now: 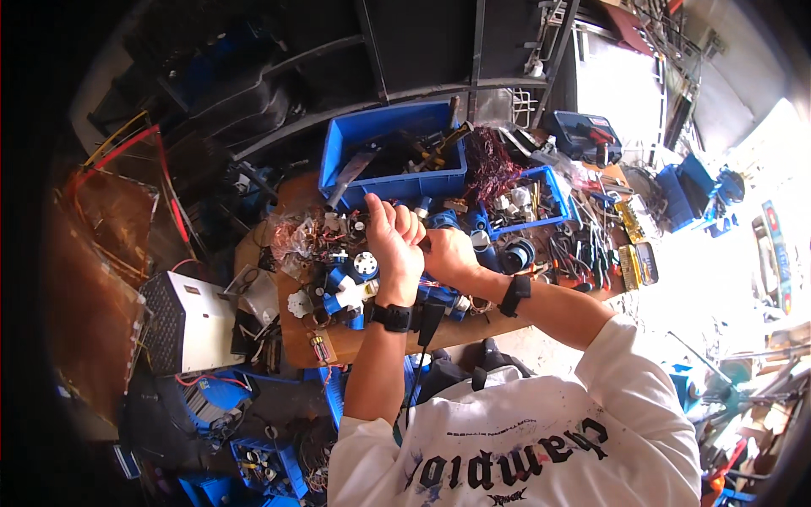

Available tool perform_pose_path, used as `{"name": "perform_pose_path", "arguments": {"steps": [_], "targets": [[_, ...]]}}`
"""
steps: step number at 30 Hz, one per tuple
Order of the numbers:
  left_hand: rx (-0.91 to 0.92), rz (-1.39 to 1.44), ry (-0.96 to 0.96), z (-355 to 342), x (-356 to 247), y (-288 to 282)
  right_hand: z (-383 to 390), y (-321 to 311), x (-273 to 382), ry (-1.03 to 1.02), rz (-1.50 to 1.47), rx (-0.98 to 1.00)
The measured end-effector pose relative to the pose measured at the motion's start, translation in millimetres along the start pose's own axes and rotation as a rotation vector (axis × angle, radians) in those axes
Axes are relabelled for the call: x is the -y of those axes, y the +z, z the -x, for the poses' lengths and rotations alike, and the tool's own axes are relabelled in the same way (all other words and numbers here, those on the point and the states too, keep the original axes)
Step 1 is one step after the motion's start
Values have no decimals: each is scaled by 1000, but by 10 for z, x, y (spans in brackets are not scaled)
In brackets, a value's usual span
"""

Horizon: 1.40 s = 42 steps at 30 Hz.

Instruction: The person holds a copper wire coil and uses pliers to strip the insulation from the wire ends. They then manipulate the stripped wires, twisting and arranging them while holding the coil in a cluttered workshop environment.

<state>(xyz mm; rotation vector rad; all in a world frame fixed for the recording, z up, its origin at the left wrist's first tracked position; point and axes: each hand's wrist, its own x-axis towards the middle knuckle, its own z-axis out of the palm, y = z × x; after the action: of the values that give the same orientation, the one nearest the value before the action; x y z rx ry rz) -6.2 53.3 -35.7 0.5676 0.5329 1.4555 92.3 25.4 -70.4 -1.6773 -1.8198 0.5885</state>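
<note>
Above the workbench, my left hand [395,245] is closed with its thumb pointing up. My right hand [452,256] is closed too, its fingers meeting those of the left. Whatever sits between the fingers is hidden. Both wrists wear black straps, and a black block with a cable [431,324] hangs beside the left one. Just left of my left hand lie blue and white industrial plugs [348,297] and a round white connector face with holes [366,265]. Behind and right of my right hand are more blue connector housings [516,253].
A large blue bin [395,183] with tools stands at the bench's back. A smaller blue tray [553,196] of parts sits right of it. Several pliers [583,258] and a yellow case [637,266] lie right. A white metal box [196,321] stands left, near blue crates [269,467].
</note>
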Motion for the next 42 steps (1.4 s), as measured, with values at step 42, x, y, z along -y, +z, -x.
{"name": "perform_pose_path", "arguments": {"steps": [42], "targets": [[51, -59, -369, -1065, 729, 408, -590, -1008, -1691, 195, -955, 482]]}}
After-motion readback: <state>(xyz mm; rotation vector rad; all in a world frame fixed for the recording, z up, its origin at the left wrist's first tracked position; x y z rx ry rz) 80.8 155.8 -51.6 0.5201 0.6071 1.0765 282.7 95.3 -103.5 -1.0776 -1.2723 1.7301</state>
